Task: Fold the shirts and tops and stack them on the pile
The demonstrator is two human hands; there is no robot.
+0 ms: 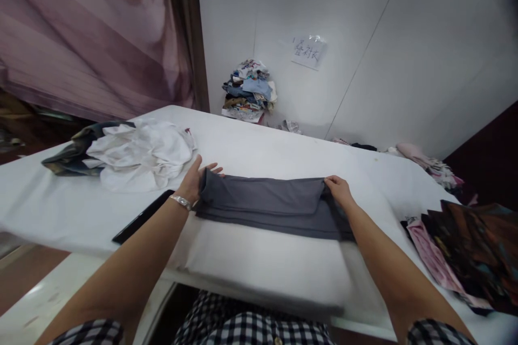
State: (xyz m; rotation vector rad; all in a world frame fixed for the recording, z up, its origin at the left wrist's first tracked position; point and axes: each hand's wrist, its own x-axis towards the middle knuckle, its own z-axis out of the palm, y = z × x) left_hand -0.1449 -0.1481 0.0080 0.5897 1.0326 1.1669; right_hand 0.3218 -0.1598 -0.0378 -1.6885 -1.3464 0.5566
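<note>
A person stands at a white tabletop (259,145) with a grey garment (267,205) lying across it, folded into a long band. The left hand (198,178) lies open and flat against the band's left end. The right hand (338,188) pinches the top layer at the right end. Folding seems midway, and another fold would need both ends held level. Crumpled white cloth (141,153) lies to the left.

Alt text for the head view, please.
Two hands hold a folded grey garment on a white table: left hand, fingers outstretched, at its left end, right hand gripping its right end. Crumpled white clothes lie left, patterned clothes right.
</note>
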